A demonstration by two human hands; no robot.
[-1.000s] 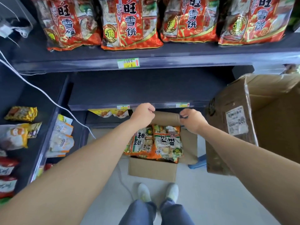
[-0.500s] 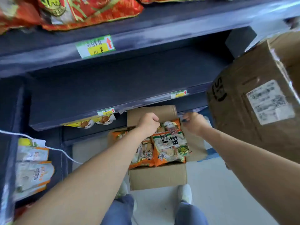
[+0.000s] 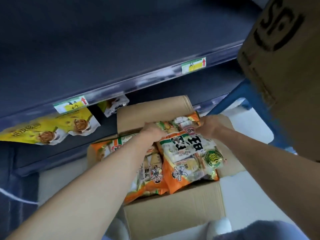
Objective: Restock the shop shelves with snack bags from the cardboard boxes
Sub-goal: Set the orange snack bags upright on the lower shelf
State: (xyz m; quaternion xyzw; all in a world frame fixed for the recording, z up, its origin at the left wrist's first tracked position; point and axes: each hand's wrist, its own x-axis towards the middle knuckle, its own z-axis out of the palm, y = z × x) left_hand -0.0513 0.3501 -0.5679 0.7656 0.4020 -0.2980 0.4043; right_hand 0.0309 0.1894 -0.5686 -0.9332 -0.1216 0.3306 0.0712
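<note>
1. Down on the pale floor (image 3: 245,196), an open cardboard box (image 3: 173,220) stood just in front of the person's white shoes (image 3: 220,226), with its far flap raised against the lowest shelf.
2. Uppermost in the box lay a snack bag (image 3: 188,158). It was orange along its edges, with a pale panel bearing large black characters, a round green-and-gold seal near its right side and a small cartoon figure at its near end.
3. It lay tilted, its near end overhanging the box's front right corner.
4. The left hand (image 3: 152,132) gripped the bag's far left corner with its fingers curled over the edge.
5. The right hand (image 3: 210,126) held the far right corner in the same way, fingers curled inward. Blur hid the fingertips.
6. Other bags (image 3: 150,172) of the same orange design were packed beneath and to the left, partly covered by the left forearm.
7. Above the box ran a dark shelf (image 3: 138,80) whose front rail carried a price label (image 3: 194,65) in yellow and green with a red arrow.
8. Yellow bags (image 3: 52,130) printed with walnuts sat on the lower shelf, to the left of the box.
9. At the right, a larger carton (image 3: 277,84) with black printed lettering filled the frame's edge, and a blue frame (image 3: 242,94) showed beneath it.
</note>
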